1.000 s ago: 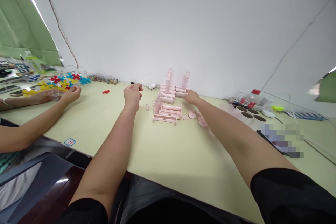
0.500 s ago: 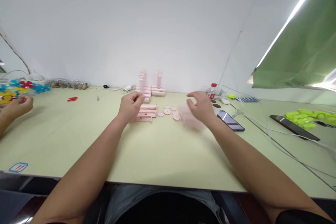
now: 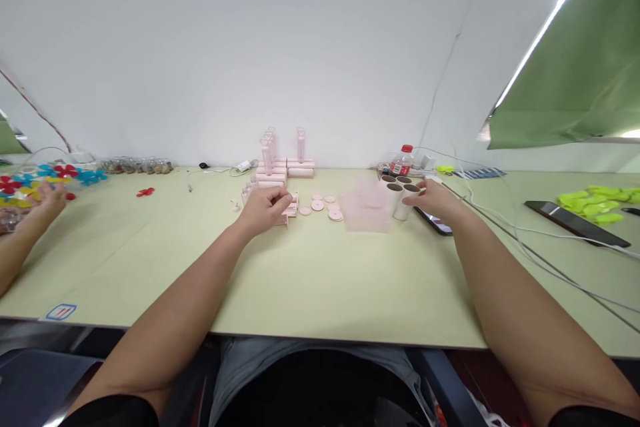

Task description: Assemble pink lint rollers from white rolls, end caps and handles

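One number tag (image 3: 61, 311) lies flat by the near edge of the counter (image 3: 320, 287), over at far L. Past a bare stretch, the left hand (image 3: 266, 209) hangs low over the pink trays (image 3: 293, 208), fingers loosely curled; they hide whatever is under them, so can't tell if anything's held. Approx. same spot as ½ sec ago, when it also hung over the trays; a full sec ago it was off to their L. The big change is on the R: right hand (image 3: 431, 200) was by the pink blocks 1 sec ago, then lifted over the see-thru sheets, & now it's at the white tubes (image 3: 403, 207), thumb on the near side & fingers behind the rim of the front-R one, so it looks grasped, tho how firmly can't be told. The 4 tubes stand upright in a close bunch, 2 front, 2 back, w/ a phone (image 3: 442, 224) part hidden under the R wrist. Meaning, prob.: the work on that side has moved off the pink pieces & onto the tubes. Betw. the hands, the pink discs (image 3: 335, 215) lie flat & loose nr the trays, w/ the see-thru sheets (image 3: 367, 217) just R of them. Further back, pink blocks (image 3: 301, 172) sit by the wall w/ slim upright pieces (image 3: 301, 148) on top, no hand on them now. A red-capped bottle (image 3: 402, 161) stands behind the tubes.
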{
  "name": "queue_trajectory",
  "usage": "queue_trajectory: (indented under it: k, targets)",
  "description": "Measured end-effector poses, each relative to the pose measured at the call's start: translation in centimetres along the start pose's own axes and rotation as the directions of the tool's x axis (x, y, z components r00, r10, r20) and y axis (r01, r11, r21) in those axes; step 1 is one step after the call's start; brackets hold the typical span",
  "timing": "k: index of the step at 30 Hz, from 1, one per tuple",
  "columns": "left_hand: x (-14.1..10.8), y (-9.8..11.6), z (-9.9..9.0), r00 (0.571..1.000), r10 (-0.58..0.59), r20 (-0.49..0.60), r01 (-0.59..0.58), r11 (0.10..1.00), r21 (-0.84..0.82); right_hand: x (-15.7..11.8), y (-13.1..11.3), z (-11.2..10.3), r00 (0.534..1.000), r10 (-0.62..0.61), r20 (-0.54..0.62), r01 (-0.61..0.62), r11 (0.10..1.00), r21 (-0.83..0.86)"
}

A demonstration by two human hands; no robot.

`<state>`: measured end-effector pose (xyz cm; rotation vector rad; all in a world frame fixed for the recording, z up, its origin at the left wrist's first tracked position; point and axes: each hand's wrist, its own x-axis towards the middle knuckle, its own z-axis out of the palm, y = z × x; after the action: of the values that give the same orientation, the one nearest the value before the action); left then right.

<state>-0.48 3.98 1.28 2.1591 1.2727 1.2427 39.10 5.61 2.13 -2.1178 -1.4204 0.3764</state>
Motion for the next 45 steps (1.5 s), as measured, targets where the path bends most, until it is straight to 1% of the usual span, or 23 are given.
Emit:
queue_trajectory:
  k: [2, 4, 5, 7, 8, 10, 11, 13, 16, 18, 20, 23, 26, 29, 33, 35, 39, 45]
  targets:
    - [0.0, 0.1, 0.2, 0.999, 0.017, 0.042, -0.021, 0.995, 0.094, 0.0, -0.1, 0.1, 1.000, -0.005, -0.009, 0.005, 1.000, -0.002]
    - [-0.1, 0.2, 0.6, 0.990, 0.082, 0.116, -0.109, 0.964, 0.242, -0.1, -0.2, -0.2, 1.000, 0.005, -0.015, -0.005, 1.000, 0.012]
    - [-0.2, 0.2, 1.0, 0.979, 0.113, 0.168, -0.163, 0.932, 0.325, -0.2, -0.2, -0.4, 1.000, 0.022, -0.021, -0.021, 1.000, 0.022]
    - [-0.6, 0.4, 2.1, 0.951, 0.137, 0.277, -0.258, 0.844, 0.470, -0.4, -0.4, -1.1, 0.997, 0.059, -0.049, -0.058, 0.998, 0.029]
    - [-0.8, 0.5, 2.8, 0.938, 0.129, 0.323, -0.291, 0.799, 0.526, -0.5, -0.4, -1.4, 0.995, 0.069, -0.077, -0.067, 0.997, 0.029]
    - [-1.3, 0.9, 4.5, 0.914, 0.107, 0.392, -0.341, 0.728, 0.595, -0.8, -0.7, -2.1, 0.985, 0.062, -0.160, -0.058, 0.998, 0.032]
    - [-1.4, 1.1, 5.4, 0.906, 0.094, 0.412, -0.352, 0.708, 0.613, -0.9, -0.8, -2.5, 0.976, 0.048, -0.213, -0.040, 0.998, 0.041]
    - [-1.2, 1.7, 7.2, 0.899, 0.060, 0.433, -0.348, 0.700, 0.624, -1.4, -1.3, -3.0, 0.942, 0.016, -0.334, 0.014, 0.996, 0.088]
    - [0.2, 2.7, 9.3, 0.893, -0.026, 0.449, -0.294, 0.720, 0.628, -2.5, -2.4, -3.2, 0.859, -0.018, -0.512, 0.149, 0.965, 0.215]
    - [1.8, 3.1, 10.2, 0.881, -0.137, 0.453, -0.230, 0.711, 0.664, -3.2, -3.2, -2.9, 0.799, -0.053, -0.599, 0.283, 0.912, 0.297]
    - [3.7, 3.3, 10.6, 0.861, -0.228, 0.455, -0.186, 0.691, 0.699, -3.9, -4.0, -2.2, 0.764, -0.108, -0.636, 0.414, 0.839, 0.354]
    - [6.1, 3.1, 10.7, 0.821, -0.309, 0.480, -0.173, 0.666, 0.725, -4.5, -4.7, -0.9, 0.760, -0.216, -0.613, 0.539, 0.737, 0.408]
    - [7.6, 2.7, 10.3, 0.777, -0.366, 0.513, -0.183, 0.648, 0.740, -4.9, -5.1, 0.6, 0.742, -0.329, -0.584, 0.628, 0.646, 0.434]
    - [8.2, 2.4, 10.2, 0.754, -0.389, 0.528, -0.198, 0.632, 0.749, -5.7, -5.5, 1.9, 0.721, -0.410, -0.558, 0.682, 0.560, 0.470]
    - [7.5, 2.3, 10.2, 0.745, -0.384, 0.546, -0.230, 0.621, 0.749, -7.3, -6.2, 3.5, 0.702, -0.518, -0.489, 0.710, 0.454, 0.538]
    - [6.9, 2.4, 10.1, 0.747, -0.367, 0.554, -0.247, 0.621, 0.744, -8.1, -6.5, 4.3, 0.700, -0.565, -0.437, 0.703, 0.435, 0.563]
    - [5.9, 2.9, 9.6, 0.750, -0.348, 0.562, -0.264, 0.622, 0.737, -9.2, -6.8, 5.4, 0.703, -0.632, -0.326, 0.671, 0.438, 0.598]
    - [6.0, 4.0, 8.8, 0.721, -0.300, 0.625, -0.309, 0.668, 0.677, -9.1, -6.7, 6.2, 0.724, -0.647, -0.238, 0.617, 0.455, 0.642]
